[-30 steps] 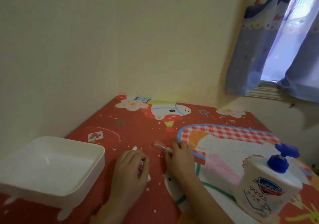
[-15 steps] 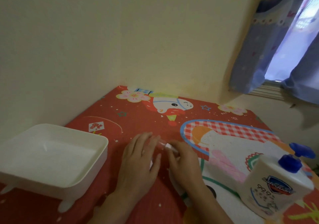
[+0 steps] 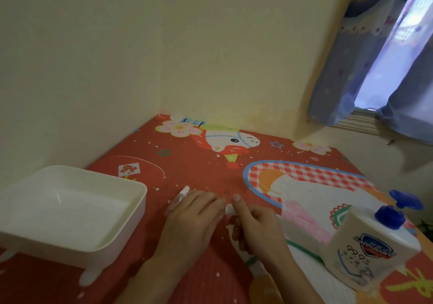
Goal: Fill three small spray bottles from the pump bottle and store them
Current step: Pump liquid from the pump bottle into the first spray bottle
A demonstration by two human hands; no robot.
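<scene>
On the red cartoon-print table cover, my left hand (image 3: pixel 194 214) lies over a small clear spray bottle (image 3: pixel 182 194) whose white tip pokes out past my fingers. My right hand (image 3: pixel 255 226) pinches another small spray bottle (image 3: pixel 228 209); only its white end shows, between the fingertips of both hands. The rest of both bottles is hidden by my hands. The white pump bottle (image 3: pixel 372 247) with a blue pump head stands at the right, apart from my hands. A third small bottle is not in view.
An empty white square tray (image 3: pixel 70 205) on short feet stands at the left, close to my left hand. Cream walls meet in a corner behind the table. A blue curtain (image 3: pixel 346 69) and a window are at the upper right.
My hands have come together until their fingertips meet over the small bottles. The left hand flattened and then curled over its bottle. The camera moved slightly; tray and pump bottle stayed put.
</scene>
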